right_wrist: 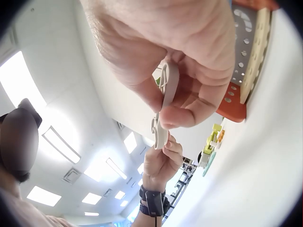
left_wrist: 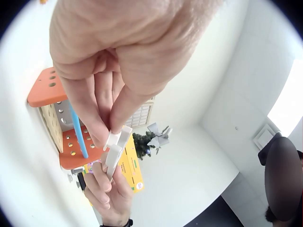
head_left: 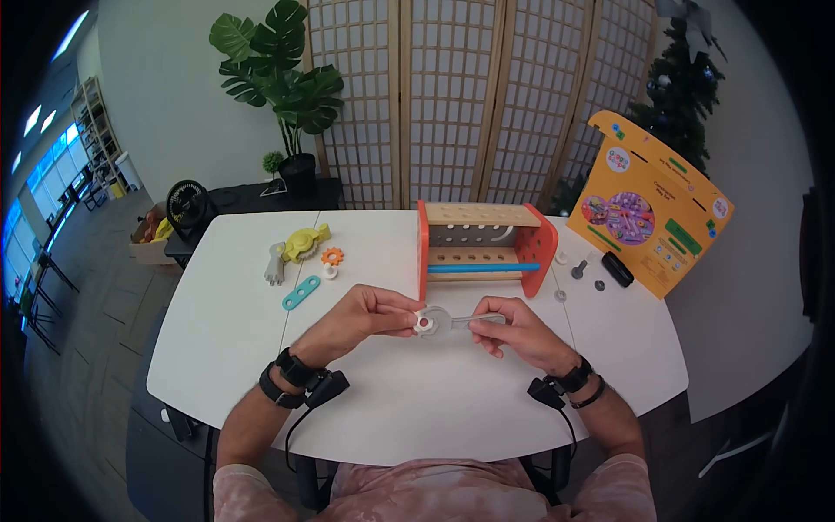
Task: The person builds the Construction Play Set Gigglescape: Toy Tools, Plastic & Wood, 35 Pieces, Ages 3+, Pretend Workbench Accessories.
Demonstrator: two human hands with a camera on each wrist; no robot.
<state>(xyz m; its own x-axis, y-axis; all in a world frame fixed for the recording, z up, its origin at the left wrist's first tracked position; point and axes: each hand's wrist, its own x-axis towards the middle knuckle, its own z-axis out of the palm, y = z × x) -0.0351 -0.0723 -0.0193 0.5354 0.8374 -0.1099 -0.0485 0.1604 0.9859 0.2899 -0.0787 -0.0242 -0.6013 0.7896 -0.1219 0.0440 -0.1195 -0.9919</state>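
Observation:
Over the front half of the white table (head_left: 400, 409), the left hand (head_left: 358, 320) pinches a small white toy nut (head_left: 424, 323) between thumb and fingers. A light grey toy wrench (head_left: 461, 322) is gripped at its handle by the right hand (head_left: 522, 334), thumb against the fingers. The wrench head meets the nut between the hands. In the left wrist view, the nut (left_wrist: 112, 140) lies right against the wrench head (left_wrist: 113, 156). The right wrist view shows the wrench (right_wrist: 170, 87) edge-on, with the left hand (right_wrist: 161, 163) at its far end.
Behind the hands stands a toy workbench (head_left: 474, 214) with red sides and a blue bar (head_left: 483, 268). Left lie a yellow toy piece (head_left: 302, 245), orange gear (head_left: 332, 256), turquoise strip (head_left: 301, 293) and grey piece (head_left: 275, 265). Right are a grey bolt (head_left: 578, 270), black case (head_left: 617, 270) and orange box (head_left: 648, 204).

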